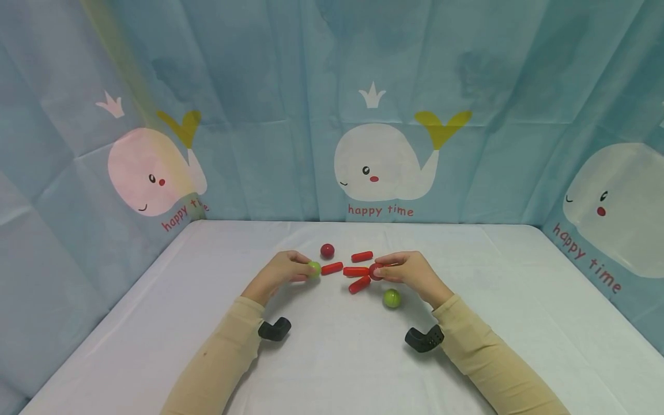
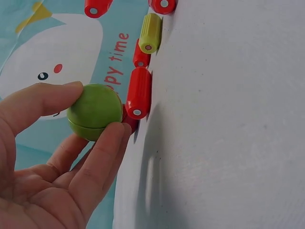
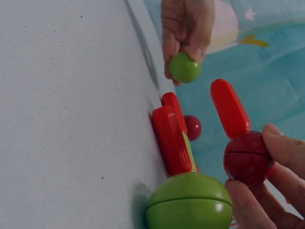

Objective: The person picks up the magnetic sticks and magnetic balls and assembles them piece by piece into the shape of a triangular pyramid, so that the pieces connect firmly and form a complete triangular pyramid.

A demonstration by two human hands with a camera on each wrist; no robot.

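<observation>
I see the left hand (image 1: pixel 280 274) pinching a green ball (image 1: pixel 314 268) between thumb and fingers (image 2: pixel 102 148), held just at the left end of a red stick (image 1: pixel 332 268) that lies on the desk (image 1: pixel 332 357); in the left wrist view the ball sits at the fingertips with a red stick end-on right beside it, whether touching I cannot tell. The right hand (image 1: pixel 412 274) holds a dark red ball (image 1: pixel 376 271), fingers (image 3: pixel 286 148) curled narrowly round it; in the right wrist view a red stick (image 3: pixel 229 107) stands off that ball, lifted clear of the desk; from the head camera two more red sticks meet near this ball, one level (image 1: pixel 355 271), one slanting down to the left (image 1: pixel 359 284). A further red stick (image 1: pixel 362 256) lies just behind them; a second dark red ball (image 1: pixel 327 251) rests loose between the hands, farther back; a second green ball (image 1: pixel 392 298) sits on the desk just in front of the right hand, apart from it. Whale-print curtain (image 1: pixel 384 167) behind the desk; both sleeves tan.
</observation>
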